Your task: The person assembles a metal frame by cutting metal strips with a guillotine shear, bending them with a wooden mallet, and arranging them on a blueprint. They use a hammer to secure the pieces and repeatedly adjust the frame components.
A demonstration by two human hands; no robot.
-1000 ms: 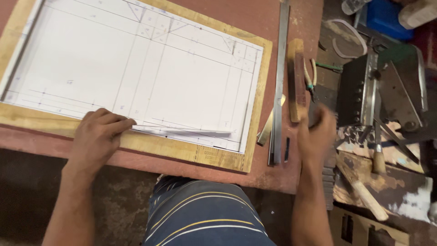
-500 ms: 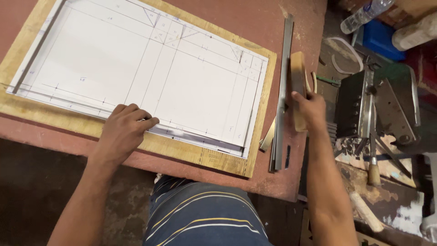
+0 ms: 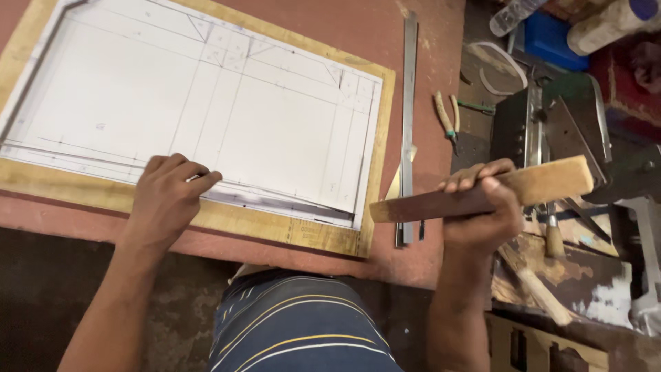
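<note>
In the head view we have our left hand (image 3: 169,200) pressed down, fingers curled and knuckles up, on the near edge of the white sheet (image 3: 200,117), a large sheet marked with ruled pencil lines. It grips nothing; it only pins the sheet where a narrow folded strip runs along the edge just under the fingertips. Under the sheet lies the yellow wooden board (image 3: 289,231), its border showing beside and below that hand, and the board sits on the red-brown table (image 3: 441,62).

Our right hand (image 3: 482,207) is wrapped tightly around the wooden bar (image 3: 482,194), a flat length of wood, dark at one end and pale at the other, held level above the table's right edge. The dark end points toward the left hand and reaches over the corner of the board. Just behind that end lies the long steel ruler (image 3: 409,110), and beyond the knuckles a pair of pliers (image 3: 446,120) near a dark metal tool.

We judge that the sheet is being steadied while the bar is brought across. The next move calls for carrying the bar to the pinned edge and setting it squarely, without shifting the sheet.
</note>
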